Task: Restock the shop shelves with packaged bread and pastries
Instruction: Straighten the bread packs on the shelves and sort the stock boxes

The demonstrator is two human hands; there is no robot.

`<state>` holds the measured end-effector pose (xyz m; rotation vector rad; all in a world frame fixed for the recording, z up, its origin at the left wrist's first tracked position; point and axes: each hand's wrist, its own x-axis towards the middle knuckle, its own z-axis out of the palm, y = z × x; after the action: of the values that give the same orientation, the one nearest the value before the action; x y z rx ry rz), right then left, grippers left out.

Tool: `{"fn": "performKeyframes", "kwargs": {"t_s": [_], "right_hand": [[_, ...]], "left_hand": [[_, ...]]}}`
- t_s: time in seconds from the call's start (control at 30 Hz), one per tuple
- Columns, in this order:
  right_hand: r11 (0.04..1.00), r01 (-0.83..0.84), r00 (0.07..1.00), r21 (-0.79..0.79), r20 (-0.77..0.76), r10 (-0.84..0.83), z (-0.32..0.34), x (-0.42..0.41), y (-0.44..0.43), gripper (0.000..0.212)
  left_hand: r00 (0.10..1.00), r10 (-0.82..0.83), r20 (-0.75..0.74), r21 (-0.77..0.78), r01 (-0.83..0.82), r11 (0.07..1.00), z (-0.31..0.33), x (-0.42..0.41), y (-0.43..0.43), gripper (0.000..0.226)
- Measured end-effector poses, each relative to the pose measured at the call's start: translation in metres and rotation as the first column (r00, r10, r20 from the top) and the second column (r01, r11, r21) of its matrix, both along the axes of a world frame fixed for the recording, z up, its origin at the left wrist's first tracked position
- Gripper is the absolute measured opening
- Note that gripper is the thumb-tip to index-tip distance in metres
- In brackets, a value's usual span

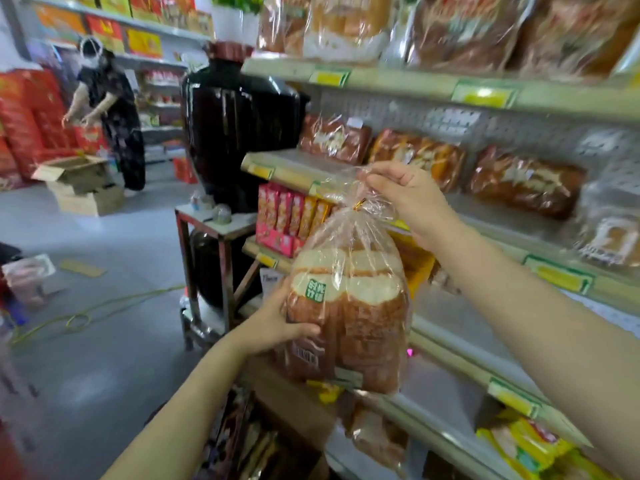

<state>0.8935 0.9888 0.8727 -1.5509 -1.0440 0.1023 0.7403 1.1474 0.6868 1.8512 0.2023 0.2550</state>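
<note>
Shelf front [287,175]: left hand [277,327] round loaf [360,317]

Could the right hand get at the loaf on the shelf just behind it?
Probably, path-wise: nothing stands between the right hand and that loaf. But it pinches the top of the bag, so it must let go first.

On the right of the frame, where I am looking, bagged loaves [346,26] are sitting in a row on the top shelf [398,79]. Three brown bread packs [415,155] are lying side by side on the middle shelf [287,168]. At left, open cardboard boxes [79,185] are resting on the grey floor [121,244].
</note>
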Motion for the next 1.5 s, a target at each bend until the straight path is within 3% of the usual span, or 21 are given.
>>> {"fn": "performKeyframes", "kwargs": {"t_s": [0.07, 0.2, 0.33, 0.43, 0.63, 0.83, 0.97, 1.07, 1.2, 1.3, 1.37, 1.5], "right_hand": [[0.999, -0.001, 1.0, 0.032, 0.002, 0.001, 0.019, 0.002, -0.008, 0.017], [0.99, 0.045, 0.999, 0.134, -0.027, -0.042, 0.049, 0.006, -0.021, 0.016], [0.972, 0.137, 0.988, 0.193, -0.094, -0.121, 0.064, 0.012, -0.033, 0.017], [0.96, 0.189, 0.978, 0.208, -0.123, -0.166, 0.071, 0.02, -0.043, 0.018], [0.932, 0.262, 0.949, 0.251, -0.24, -0.202, 0.081, 0.029, -0.046, 0.017], [0.92, 0.291, 0.946, 0.263, -0.22, -0.236, 0.097, 0.032, -0.051, 0.018], [0.91, 0.347, 0.937, 0.227, -0.134, -0.324, 0.105, 0.036, -0.054, 0.015], [0.925, 0.316, 0.947, 0.21, -0.119, -0.297, 0.109, 0.037, -0.063, 0.041], [0.965, 0.24, 0.962, 0.105, -0.158, -0.222, 0.1, 0.027, -0.095, 0.105], [0.983, 0.138, 0.959, -0.118, -0.232, -0.162, 0.074, 0.022, -0.116, 0.156], [0.986, 0.023, 0.942, -0.168, -0.326, -0.078, 0.057, 0.021, -0.118, 0.156], [0.996, -0.079, 0.906, -0.044, -0.419, 0.054, 0.048, 0.019, -0.122, 0.132]], "left_hand": [[1.0, 0.01, 0.028, -0.064, -0.009, 0.998, 0.016, 0.008, -0.004, 0.09], [0.999, 0.017, 0.042, -0.017, -0.016, 1.0, 0.045, 0.024, -0.009, 0.11], [0.985, 0.006, 0.171, -0.044, 0.002, 0.999, 0.064, 0.035, -0.019, 0.127], [0.966, -0.077, 0.247, -0.067, 0.096, 0.993, 0.077, 0.045, -0.027, 0.114], [0.946, -0.005, 0.323, -0.17, 0.063, 0.983, 0.089, 0.06, -0.039, 0.105], [0.921, 0.098, 0.377, -0.245, -0.003, 0.97, 0.103, 0.074, -0.038, 0.107], [0.909, 0.09, 0.406, -0.299, 0.04, 0.953, 0.113, 0.079, -0.04, 0.101], [0.892, 0.102, 0.44, -0.311, 0.045, 0.949, 0.122, 0.081, -0.043, 0.091], [0.87, 0.153, 0.469, -0.368, 0.036, 0.929, 0.136, 0.084, -0.043, 0.072], [0.853, 0.192, 0.484, -0.435, 0.044, 0.9, 0.153, 0.086, -0.038, 0.059], [0.854, 0.181, 0.487, -0.447, 0.066, 0.892, 0.165, 0.09, -0.034, 0.067], [0.856, 0.141, 0.497, -0.419, 0.095, 0.903, 0.184, 0.093, -0.032, 0.086]]}}
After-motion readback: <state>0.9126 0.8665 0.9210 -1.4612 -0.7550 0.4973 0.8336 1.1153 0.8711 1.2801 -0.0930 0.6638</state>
